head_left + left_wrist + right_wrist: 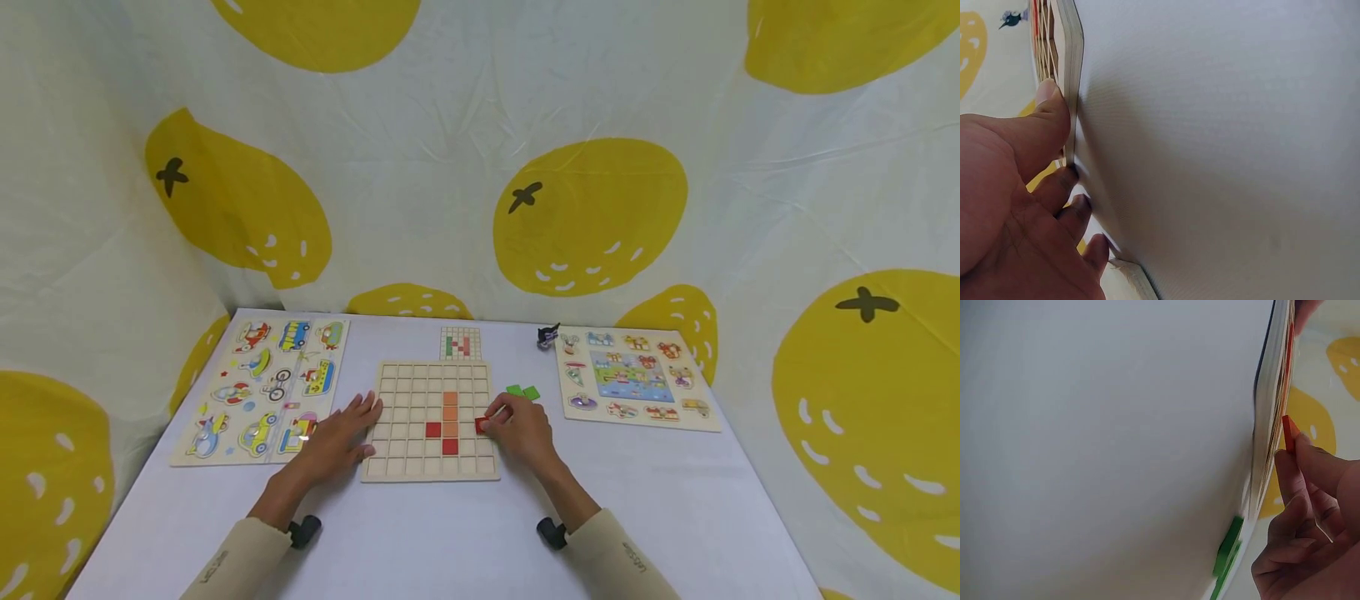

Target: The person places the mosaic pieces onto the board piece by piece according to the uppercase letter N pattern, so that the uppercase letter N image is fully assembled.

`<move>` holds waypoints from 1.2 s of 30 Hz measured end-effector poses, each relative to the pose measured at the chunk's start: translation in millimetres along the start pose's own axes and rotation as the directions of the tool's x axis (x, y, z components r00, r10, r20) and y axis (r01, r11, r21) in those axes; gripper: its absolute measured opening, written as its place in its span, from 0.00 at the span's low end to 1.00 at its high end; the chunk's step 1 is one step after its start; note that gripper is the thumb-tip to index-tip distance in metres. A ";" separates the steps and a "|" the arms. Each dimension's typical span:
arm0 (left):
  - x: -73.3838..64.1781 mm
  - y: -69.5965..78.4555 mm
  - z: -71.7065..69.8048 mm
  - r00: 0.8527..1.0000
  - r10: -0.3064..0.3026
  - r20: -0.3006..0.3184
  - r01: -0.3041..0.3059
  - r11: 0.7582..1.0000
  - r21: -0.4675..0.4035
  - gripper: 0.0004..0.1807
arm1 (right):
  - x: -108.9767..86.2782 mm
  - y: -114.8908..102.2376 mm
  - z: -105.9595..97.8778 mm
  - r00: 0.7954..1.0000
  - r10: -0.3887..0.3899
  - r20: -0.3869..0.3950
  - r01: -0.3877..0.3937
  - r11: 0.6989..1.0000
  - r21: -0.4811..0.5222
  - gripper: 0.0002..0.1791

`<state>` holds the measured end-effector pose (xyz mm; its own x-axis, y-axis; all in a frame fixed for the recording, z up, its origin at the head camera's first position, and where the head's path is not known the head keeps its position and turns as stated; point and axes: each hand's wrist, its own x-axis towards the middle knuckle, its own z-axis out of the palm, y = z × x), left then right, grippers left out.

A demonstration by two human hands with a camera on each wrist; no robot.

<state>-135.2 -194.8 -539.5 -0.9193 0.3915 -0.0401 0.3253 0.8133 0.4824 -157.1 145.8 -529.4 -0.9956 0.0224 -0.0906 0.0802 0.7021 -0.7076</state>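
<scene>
My right hand [522,432] pinches a red tile [480,426] at the right edge of the board [397,436], the orange tiles [450,412] lying left of it; my left hand [337,439], fingers loosely apart, touches the opposite edge.

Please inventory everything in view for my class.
Grid board: one, pale, table's middle
Orange tiles: three, orange, on board
Red tiles: three, red, two on board, one pinched
Green tiles: two, green, near right hand
Pattern card: one, multicoloured, beyond board
Puzzles: two, multicoloured, table's left and right
Figure: one, mostly black, by right puzzle
Table: one, white, beneath
Cloth: count unclear, white and yellow, behind table
Cameras: two, black, at wrists
Sleeves: two, beige, on arms
Left hand: one, touching board's left edge
Right hand: one, at board's right edge
</scene>
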 end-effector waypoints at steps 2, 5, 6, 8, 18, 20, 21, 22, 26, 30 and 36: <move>-0.5 -0.2 -0.7 1.000 0.001 -0.005 -0.001 1.000 -0.002 0.44 | -2.1 -8.5 6.3 1.000 -0.018 0.015 0.018 1.000 0.009 0.09; -0.5 -0.4 -1.3 1.000 -0.004 -0.003 0.004 1.000 -0.006 0.44 | -3.4 -21.1 15.0 0.998 -0.040 0.048 0.039 0.999 0.016 0.10; -0.4 -0.6 -1.3 1.000 -0.008 0.001 0.008 1.000 -0.009 0.44 | -3.4 -25.0 17.7 0.997 -0.044 0.058 0.043 0.999 0.016 0.10; -0.1 -0.6 -1.3 1.000 -0.012 0.006 0.012 1.000 -0.011 0.45 | -2.8 -31.5 23.1 0.996 -0.053 0.075 0.052 0.999 0.012 0.10; 0.7 -2.9 1.8 1.000 -0.009 0.000 0.009 1.000 0.008 0.45 | 8.3 -46.4 47.9 0.993 -0.077 0.090 0.083 0.994 -0.067 0.12; 0.7 -3.0 1.7 1.000 -0.005 -0.004 0.005 1.000 0.010 0.45 | 10.9 -48.6 51.6 0.992 -0.088 0.089 0.094 0.993 -0.067 0.13; 0.7 -3.0 1.7 1.000 -0.004 -0.005 0.004 1.000 0.009 0.45 | 12.2 -50.0 53.1 0.992 -0.091 0.087 0.097 0.993 -0.069 0.14; 0.6 -2.8 1.5 1.000 -0.003 -0.007 0.003 1.000 0.007 0.45 | 13.0 -51.7 54.2 0.992 -0.097 0.085 0.103 0.992 -0.066 0.14; 0.2 -2.5 1.5 1.000 0.003 -0.012 -0.003 1.000 0.002 0.45 | 16.1 -59.2 58.6 0.993 -0.087 0.077 0.093 0.993 -0.073 0.15; 1.0 -3.6 2.9 1.000 0.003 -0.005 -0.003 1.000 -0.006 0.45 | 20.1 -64.6 63.7 0.995 -0.059 0.075 0.067 0.992 -0.106 0.16; 2.1 -4.0 4.5 1.000 0.001 0.003 -0.001 1.000 -0.006 0.45 | 26.0 -72.2 69.3 0.997 -0.055 0.060 0.063 0.988 -0.139 0.17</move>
<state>-137.5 -195.3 -545.4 -0.9183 0.3936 -0.0420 0.3249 0.8103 0.4877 -185.4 46.4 -529.2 -0.9938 -0.0592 -0.0939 0.0102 0.7939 -0.6079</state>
